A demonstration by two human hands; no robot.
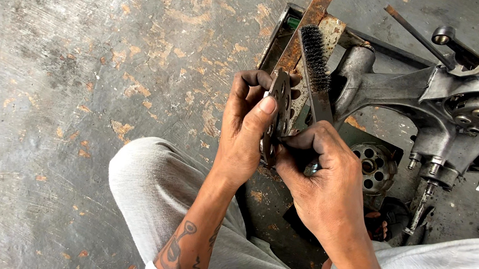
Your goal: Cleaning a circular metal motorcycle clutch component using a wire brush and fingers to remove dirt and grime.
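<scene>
person is sitting on the floor, knees in grey trousers (153, 185) spread wide. left hand (245, 130) is gripping a round perforated metal disc (278, 118) edge-on, thumb laid across the near face, fingers curled behind it, so the hand is pressed closed around the disc. right hand (325, 181) is wrapped around the handle of a wire brush (317, 70), fingers folded shut on it, the fingertips meeting the disc's edge; the bristle head is pointing away from the person, up past the disc. disc is being held in the air just above the lap, between the two hands, not resting on anything.

step in hand, as a judgement: looks like cleaning the disc, with the brush gripped but its bristles sitting beyond the disc, not on it. next move would call for bringing the bristles down onto the disc face while the left hand is keeping the disc from twisting, and turning it to reach the holes.

just behind the hands a rusty metal frame (306, 29) is lying on the concrete floor (70, 61). a round drilled part (373, 167) is sitting to the right of it. farther right, a grey engine casing (471, 108) is lying on its side, bolts and stubs sticking out.
</scene>
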